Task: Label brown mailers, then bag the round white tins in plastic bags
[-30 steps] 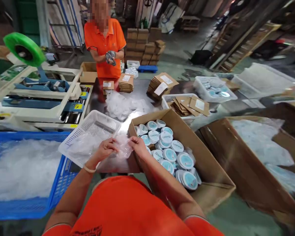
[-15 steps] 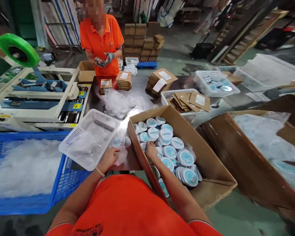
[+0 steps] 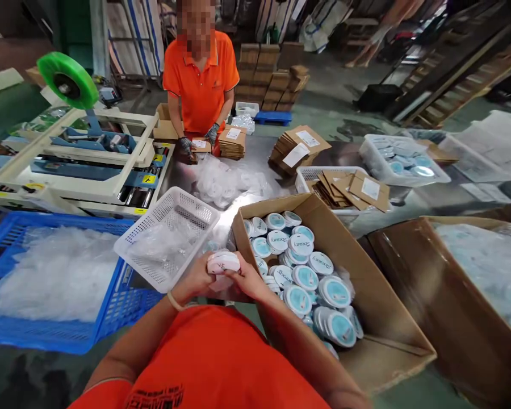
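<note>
My left hand (image 3: 197, 277) and my right hand (image 3: 247, 278) close on a small stack of round white printed discs (image 3: 223, 262) in front of my body. The left fingers grip its left side, and the right fingers press its right edge. A thin clear plastic bag (image 3: 220, 283) hangs below the stack; how it lies against the fingers is hard to make out. To the right, an open carton (image 3: 372, 284) holds many round white-and-blue discs (image 3: 298, 299), some lettered, lying in loose piles.
A white basket (image 3: 130, 244) with clear bags is left of my hands, beside a blue crate (image 3: 74, 335). Clear bags (image 3: 221, 179) lie on the metal table. Brown packets (image 3: 300, 145) stand behind. Across the table, a gloved co-worker (image 3: 202, 85) is by a taping machine (image 3: 123, 153).
My right hand has come out of the carton and met my left hand at the stack of discs. The co-worker's hands have lowered to a brown packet. The camera view has shifted left.
</note>
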Available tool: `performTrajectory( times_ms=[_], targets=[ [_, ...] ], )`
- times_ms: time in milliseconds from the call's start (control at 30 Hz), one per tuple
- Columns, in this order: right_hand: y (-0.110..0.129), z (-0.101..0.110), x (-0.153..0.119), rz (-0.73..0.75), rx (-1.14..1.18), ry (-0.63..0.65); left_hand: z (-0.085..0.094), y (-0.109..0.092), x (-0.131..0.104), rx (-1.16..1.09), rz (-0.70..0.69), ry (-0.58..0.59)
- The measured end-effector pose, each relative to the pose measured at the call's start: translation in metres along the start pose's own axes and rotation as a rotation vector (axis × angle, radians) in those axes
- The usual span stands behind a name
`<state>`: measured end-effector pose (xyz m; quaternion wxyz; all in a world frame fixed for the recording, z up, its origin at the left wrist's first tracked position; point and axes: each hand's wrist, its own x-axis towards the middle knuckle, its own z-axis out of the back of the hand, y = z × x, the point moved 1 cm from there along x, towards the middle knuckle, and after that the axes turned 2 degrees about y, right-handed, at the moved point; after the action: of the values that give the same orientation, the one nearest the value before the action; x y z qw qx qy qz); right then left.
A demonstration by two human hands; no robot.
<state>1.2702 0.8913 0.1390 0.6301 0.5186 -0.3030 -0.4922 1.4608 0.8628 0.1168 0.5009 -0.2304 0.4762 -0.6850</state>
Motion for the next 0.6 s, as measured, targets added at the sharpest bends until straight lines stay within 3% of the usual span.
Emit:
performTrajectory(
  times_ms=[133,233,400,467,600],
  targets=[
    [0.002,0.004,0.006,-0.292,-0.667,0.113,0.019,-0.004,0.002,0.062,-0.081,0.039],
    [0.009,0.002,0.009,-0.294,-0.897,0.139,0.026,-0.002,0.019,0.109,-0.093,0.002],
    [-0.003,0.002,0.025,-0.193,-0.841,0.104,0.042,0.022,0.032,0.182,0.011,-0.09],
    [-0.013,0.008,0.037,-0.194,-0.772,-0.003,0.047,0.04,0.023,0.319,0.063,-0.115],
    [-0.019,0.024,0.066,-0.114,-0.507,-0.306,0.044,0.076,0.01,0.574,0.179,0.038]
  ],
)
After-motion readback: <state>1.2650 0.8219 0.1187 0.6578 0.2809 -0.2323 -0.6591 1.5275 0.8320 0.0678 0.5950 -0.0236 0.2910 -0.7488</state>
